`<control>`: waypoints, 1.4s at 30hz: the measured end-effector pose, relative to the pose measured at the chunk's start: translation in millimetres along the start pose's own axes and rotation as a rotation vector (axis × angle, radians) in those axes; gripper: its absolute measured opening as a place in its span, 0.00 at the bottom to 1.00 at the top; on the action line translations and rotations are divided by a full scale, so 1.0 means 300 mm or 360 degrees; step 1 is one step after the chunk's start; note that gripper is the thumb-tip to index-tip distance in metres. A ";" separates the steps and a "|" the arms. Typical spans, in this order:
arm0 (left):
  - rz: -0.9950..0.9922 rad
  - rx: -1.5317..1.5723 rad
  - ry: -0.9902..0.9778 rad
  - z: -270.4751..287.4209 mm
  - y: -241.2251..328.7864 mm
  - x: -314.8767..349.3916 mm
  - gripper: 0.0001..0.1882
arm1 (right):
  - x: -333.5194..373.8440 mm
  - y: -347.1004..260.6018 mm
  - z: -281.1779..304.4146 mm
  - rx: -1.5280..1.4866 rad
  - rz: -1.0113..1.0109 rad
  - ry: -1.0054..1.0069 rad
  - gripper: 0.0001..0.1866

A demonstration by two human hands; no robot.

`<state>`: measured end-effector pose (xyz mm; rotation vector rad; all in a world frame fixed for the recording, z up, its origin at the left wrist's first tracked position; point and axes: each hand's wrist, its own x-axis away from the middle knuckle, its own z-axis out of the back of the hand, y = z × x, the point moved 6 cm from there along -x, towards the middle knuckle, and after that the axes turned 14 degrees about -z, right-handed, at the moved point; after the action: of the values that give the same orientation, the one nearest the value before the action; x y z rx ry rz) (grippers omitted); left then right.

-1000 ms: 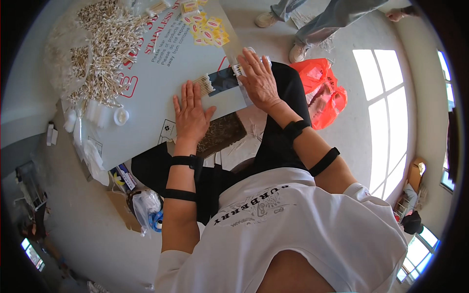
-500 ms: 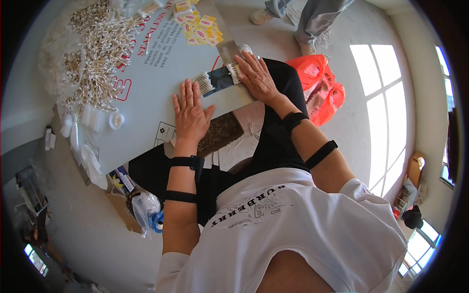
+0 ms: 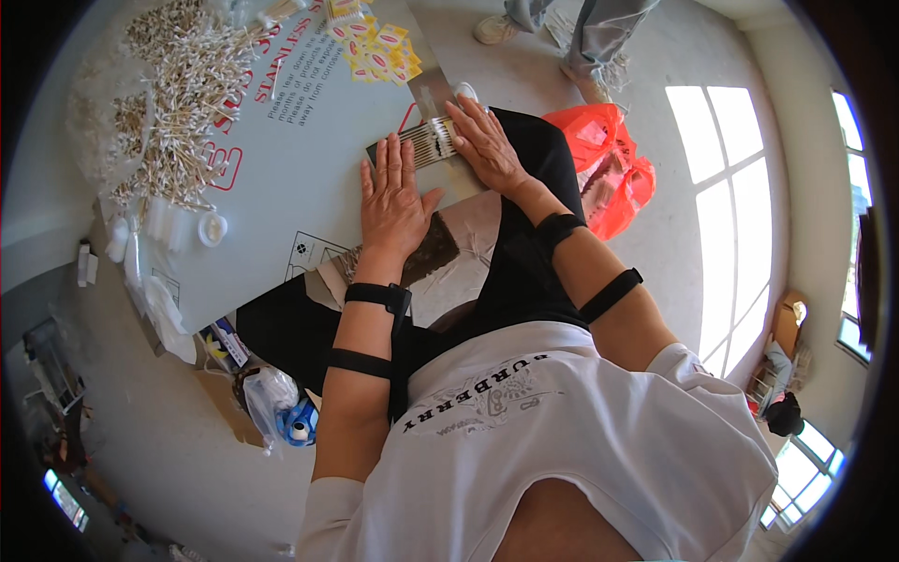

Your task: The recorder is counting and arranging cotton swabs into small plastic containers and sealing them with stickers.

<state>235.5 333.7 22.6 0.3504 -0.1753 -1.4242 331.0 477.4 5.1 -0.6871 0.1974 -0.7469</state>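
A row of cotton swabs (image 3: 427, 147) lies side by side on a dark strip on the grey board (image 3: 272, 201). My left hand (image 3: 398, 208) lies flat at the row's left end, fingers stretched out, its fingertips by the swabs. At the other end, my right hand (image 3: 484, 150) rests with extended fingers against the swab tips and partly covers them. Neither hand grips anything. A large heap of loose cotton swabs (image 3: 183, 103) spreads over the board's far left, partly in clear plastic.
Yellow-and-white labels (image 3: 382, 54) lie at the back. Clear plastic cases (image 3: 169, 227) and a round white lid-like piece (image 3: 213, 228) sit at the left. A red plastic bag (image 3: 613, 173) stands on the floor to the right. Another person's legs (image 3: 604, 37) show at the far side.
My left hand has slid right, closing the gap; the left group of swabs now meets those by my right hand. The right hand has barely moved.
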 end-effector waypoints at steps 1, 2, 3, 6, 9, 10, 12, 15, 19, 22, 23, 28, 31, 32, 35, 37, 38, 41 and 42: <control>0.0002 -0.0005 0.0008 0.000 0.004 -0.004 0.42 | 0.000 0.000 0.000 0.0003 0.0000 -0.0003 0.28; 0.0003 -0.0002 0.0008 -0.002 0.006 -0.008 0.42 | 0.000 0.001 0.001 -0.0025 0.0005 -0.0005 0.28; 0.0001 -0.0003 0.0006 -0.003 0.008 -0.011 0.43 | 0.000 0.001 0.001 -0.0053 0.0011 -0.0006 0.28; 0.0000 -0.0008 0.0005 -0.006 0.015 -0.019 0.43 | -0.002 0.004 0.000 -0.0081 -0.0003 -0.0021 0.28; 0.0001 0.0000 0.0008 -0.009 0.019 -0.027 0.44 | -0.004 0.002 0.001 -0.0115 0.0013 -0.0020 0.27; 0.0002 0.0012 0.0008 -0.010 0.021 -0.030 0.44 | -0.003 0.002 0.001 -0.0114 0.0012 -0.0020 0.27; 0.0006 0.0020 0.0005 -0.015 0.025 -0.036 0.44 | -0.001 0.005 0.000 -0.0124 -0.0018 -0.0034 0.27; -0.0002 0.0040 0.0027 -0.022 0.034 -0.049 0.43 | -0.004 0.008 0.000 -0.0121 0.0014 -0.0028 0.27; -0.0030 0.0026 0.0078 -0.027 0.050 -0.068 0.44 | -0.010 0.019 -0.003 -0.0164 0.0019 0.0017 0.28; -0.0036 0.0032 0.0068 -0.029 0.064 -0.083 0.43 | -0.010 0.016 -0.001 -0.0179 0.0067 0.0034 0.28; -0.0036 0.0031 0.0067 -0.031 0.068 -0.086 0.43 | -0.010 0.012 0.000 -0.0166 0.0069 0.0021 0.27; -0.0053 0.0009 0.0080 -0.029 0.074 -0.090 0.42 | -0.007 -0.003 0.006 -0.0167 0.0099 0.0003 0.27; -0.0078 -0.0007 0.0076 -0.028 0.075 -0.092 0.41 | -0.009 -0.001 0.006 -0.0175 0.0076 0.0005 0.27; -0.0081 -0.0008 0.0077 -0.027 0.075 -0.093 0.41 | -0.009 -0.002 0.006 -0.0203 0.0090 0.0011 0.27; -0.0086 0.0006 0.0072 -0.027 0.078 -0.095 0.40 | -0.008 0.000 0.006 -0.0231 0.0080 0.0021 0.27; -0.0077 0.0024 0.0118 -0.024 0.079 -0.095 0.39 | -0.008 -0.001 0.006 -0.0231 0.0058 0.0023 0.27; -0.0082 0.0025 0.0119 -0.027 0.079 -0.096 0.39 | -0.009 0.000 0.010 -0.0261 0.0074 0.0030 0.27; -0.0073 0.0061 0.0174 -0.030 0.067 -0.089 0.37 | -0.003 0.003 0.024 -0.0313 0.0033 0.0123 0.26; -0.0066 0.0074 0.0196 -0.030 0.058 -0.085 0.36 | -0.001 0.006 0.033 -0.0337 -0.0021 0.0205 0.26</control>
<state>251.0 361.7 22.2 0.4811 -0.1013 -1.4365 335.7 483.4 11.5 -0.8424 0.3938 -0.7905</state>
